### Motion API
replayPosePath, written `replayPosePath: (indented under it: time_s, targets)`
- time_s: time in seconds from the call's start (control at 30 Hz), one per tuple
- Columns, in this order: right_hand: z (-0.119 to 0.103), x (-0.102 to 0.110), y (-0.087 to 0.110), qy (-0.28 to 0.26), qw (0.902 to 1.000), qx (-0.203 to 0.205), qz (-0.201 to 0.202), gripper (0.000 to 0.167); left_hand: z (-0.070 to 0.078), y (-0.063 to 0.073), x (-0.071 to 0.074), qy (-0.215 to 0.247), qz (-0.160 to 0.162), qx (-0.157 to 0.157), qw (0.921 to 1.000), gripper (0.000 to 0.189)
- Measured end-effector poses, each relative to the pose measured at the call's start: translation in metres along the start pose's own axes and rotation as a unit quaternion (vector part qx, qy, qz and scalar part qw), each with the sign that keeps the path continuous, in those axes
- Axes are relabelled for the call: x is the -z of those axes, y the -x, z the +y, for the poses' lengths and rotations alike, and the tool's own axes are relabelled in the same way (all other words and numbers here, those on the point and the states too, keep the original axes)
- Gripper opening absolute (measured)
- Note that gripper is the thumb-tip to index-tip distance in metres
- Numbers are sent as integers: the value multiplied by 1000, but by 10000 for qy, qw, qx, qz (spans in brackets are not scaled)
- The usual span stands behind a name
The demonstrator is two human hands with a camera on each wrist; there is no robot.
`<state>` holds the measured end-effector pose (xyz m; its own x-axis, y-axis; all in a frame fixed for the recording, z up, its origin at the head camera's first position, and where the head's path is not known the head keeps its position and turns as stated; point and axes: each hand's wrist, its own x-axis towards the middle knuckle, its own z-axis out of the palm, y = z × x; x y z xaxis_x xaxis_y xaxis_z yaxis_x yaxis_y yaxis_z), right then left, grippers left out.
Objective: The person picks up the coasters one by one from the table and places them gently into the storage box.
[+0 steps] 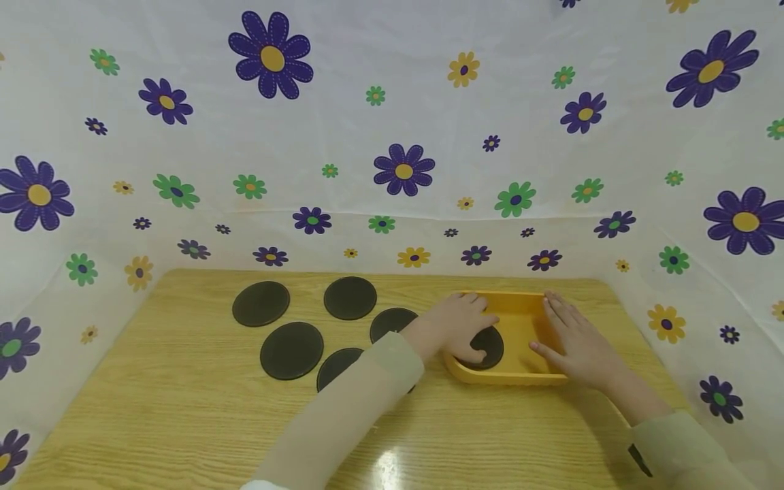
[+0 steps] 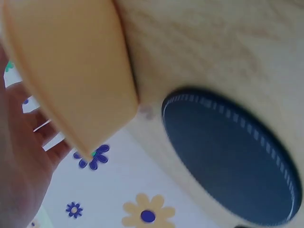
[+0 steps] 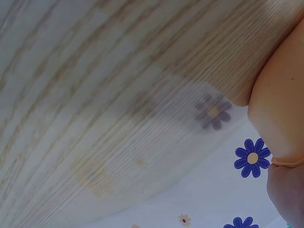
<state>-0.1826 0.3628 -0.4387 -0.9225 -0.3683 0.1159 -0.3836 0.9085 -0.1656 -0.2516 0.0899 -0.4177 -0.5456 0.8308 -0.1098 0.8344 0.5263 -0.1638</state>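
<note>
Pale sleeves (image 1: pixel 343 422) right up front, stretched over a wood-grain tabletop (image 1: pixel 159 422); left hand (image 1: pixel 456 323) over the left side of a yellow tray (image 1: pixel 520 337), fingers spread and slightly bent, thumb across a black disc (image 1: pixel 493 347) inside; honestly can't tell whether gripping it or only touching; right hand (image 1: pixel 578 347) at the opposite side, not clutching anything, fingers pretty straight along the rim, thumb sticking inward; at least five more black discs (image 1: pixel 292 350) on the tabletop to the left, a couple partly hidden behind that left sleeve; flowery white cloth (image 1: pixel 343 122) round the back and sides.
</note>
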Motion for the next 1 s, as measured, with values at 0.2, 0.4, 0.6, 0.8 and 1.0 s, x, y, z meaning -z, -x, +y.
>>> replayPosePath:
  time_s: [0.2,0.4,0.6,0.8,1.0]
  targets:
    - [1,-2,0,-1,10000,51,42,91,-15,13,12,-95,122,-69,9999,73]
    - [1,-1,-1,8,9999,115,69,91,-37,34,18,7,280,132,9995,73]
    - [-3,3,-1,-132,9998,-42,-139,92,-65,60,15,470,335,525,9970,77]
    - [-3,2,1,-120,9999,15,-63,91,-88,88,11,499,364,785,9950,74]
    - [-1,0,1,-75,10000,34,-3,91,-112,116,-6,608,482,1084,9911,74]
